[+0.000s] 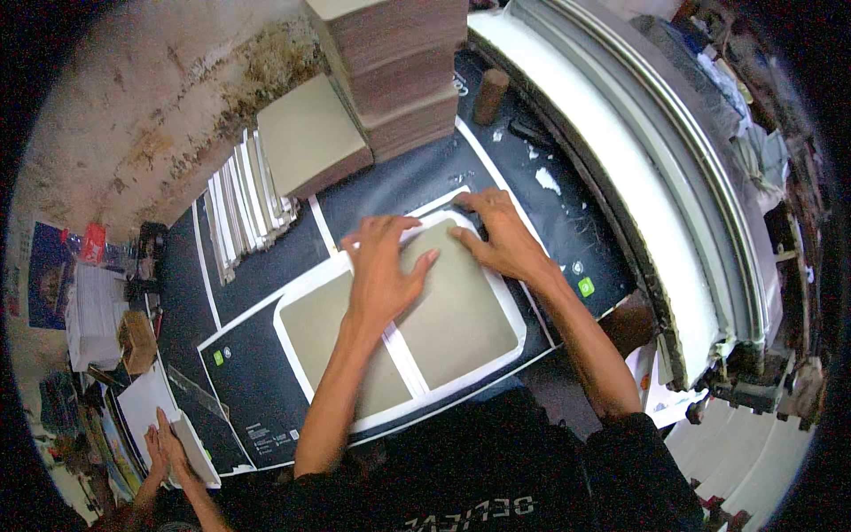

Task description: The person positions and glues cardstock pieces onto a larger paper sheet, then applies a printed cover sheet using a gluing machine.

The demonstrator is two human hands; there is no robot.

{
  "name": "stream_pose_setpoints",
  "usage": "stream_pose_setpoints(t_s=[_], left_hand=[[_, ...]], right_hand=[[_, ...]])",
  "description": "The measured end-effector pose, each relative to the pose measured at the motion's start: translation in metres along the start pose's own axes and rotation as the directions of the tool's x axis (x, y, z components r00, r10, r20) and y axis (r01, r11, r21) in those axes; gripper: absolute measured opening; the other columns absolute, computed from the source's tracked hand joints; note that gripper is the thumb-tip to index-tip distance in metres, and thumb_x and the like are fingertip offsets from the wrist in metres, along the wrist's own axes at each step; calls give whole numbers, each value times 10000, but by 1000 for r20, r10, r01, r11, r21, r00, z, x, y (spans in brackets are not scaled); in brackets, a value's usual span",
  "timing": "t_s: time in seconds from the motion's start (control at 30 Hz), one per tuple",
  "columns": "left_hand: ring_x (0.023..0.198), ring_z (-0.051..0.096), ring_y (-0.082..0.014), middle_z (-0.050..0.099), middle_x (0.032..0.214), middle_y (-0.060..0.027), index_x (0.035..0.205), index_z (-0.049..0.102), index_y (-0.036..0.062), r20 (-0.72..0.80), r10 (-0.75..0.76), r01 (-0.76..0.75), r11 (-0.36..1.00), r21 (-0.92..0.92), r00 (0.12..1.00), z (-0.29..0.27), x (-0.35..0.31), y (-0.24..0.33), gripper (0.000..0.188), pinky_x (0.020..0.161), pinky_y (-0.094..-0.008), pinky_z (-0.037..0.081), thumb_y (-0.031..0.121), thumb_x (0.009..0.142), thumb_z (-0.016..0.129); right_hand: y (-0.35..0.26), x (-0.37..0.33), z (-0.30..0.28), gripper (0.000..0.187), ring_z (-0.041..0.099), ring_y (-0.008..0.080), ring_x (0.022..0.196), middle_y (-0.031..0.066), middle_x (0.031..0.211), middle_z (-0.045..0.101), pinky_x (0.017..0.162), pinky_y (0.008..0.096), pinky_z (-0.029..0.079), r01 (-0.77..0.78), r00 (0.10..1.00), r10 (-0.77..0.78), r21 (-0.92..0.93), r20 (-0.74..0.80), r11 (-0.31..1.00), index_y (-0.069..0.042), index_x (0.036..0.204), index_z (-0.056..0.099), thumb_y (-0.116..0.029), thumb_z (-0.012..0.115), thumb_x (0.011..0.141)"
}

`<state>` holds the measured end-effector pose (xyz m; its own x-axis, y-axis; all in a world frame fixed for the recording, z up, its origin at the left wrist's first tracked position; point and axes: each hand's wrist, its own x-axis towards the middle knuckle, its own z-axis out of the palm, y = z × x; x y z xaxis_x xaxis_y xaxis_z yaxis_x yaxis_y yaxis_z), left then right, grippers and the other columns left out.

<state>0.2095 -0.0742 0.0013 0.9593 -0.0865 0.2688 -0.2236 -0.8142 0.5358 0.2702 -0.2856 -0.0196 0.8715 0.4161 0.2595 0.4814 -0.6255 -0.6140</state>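
Note:
A book cover lies flat on the black mat: two grey boards, the left one [324, 324] and the right one [465, 310], on a white sheet [523, 341] with a narrow strip between them. My left hand [383, 270] rests over the far middle of the cover, fingers and thumb apart, holding nothing. My right hand [503, 235] is at the far right corner, its fingers on the white edge and its thumb by the grey board. Part of that far white edge stands away from the board, with a dark gap between. My left forearm hides part of the left board.
Grey boards form a tall stack [399, 80] and a lower stack [310, 133] at the back. White-edged covers [244, 204] lean beside them. A large curved machine [638, 177] borders the right. Another person's hands [168, 448] rest on white sheets at lower left.

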Motion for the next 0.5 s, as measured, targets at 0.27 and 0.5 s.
stream_pose_setpoints(t_s=[0.27, 0.5], left_hand=[[1180, 507, -349, 597, 1174, -145, 1156, 663, 119, 168, -52, 60, 997, -43, 984, 30, 47, -9, 393, 1031, -548, 347, 158, 789, 797], [1178, 549, -330, 622, 1201, -122, 1192, 627, 135, 191, 166, -143, 981, -128, 967, 31, 56, -13, 416, 1012, -516, 350, 83, 799, 752]], right_hand=[[20, 22, 4, 283, 578, 362, 1051, 195, 1006, 633, 944, 447, 449, -18, 989, 13, 33, 147, 999, -27, 1079, 669, -179, 739, 851], [21, 15, 4, 240, 590, 352, 1020, 187, 1004, 639, 931, 433, 456, 30, 996, -38, 103, 78, 994, -10, 1048, 680, -143, 721, 853]])
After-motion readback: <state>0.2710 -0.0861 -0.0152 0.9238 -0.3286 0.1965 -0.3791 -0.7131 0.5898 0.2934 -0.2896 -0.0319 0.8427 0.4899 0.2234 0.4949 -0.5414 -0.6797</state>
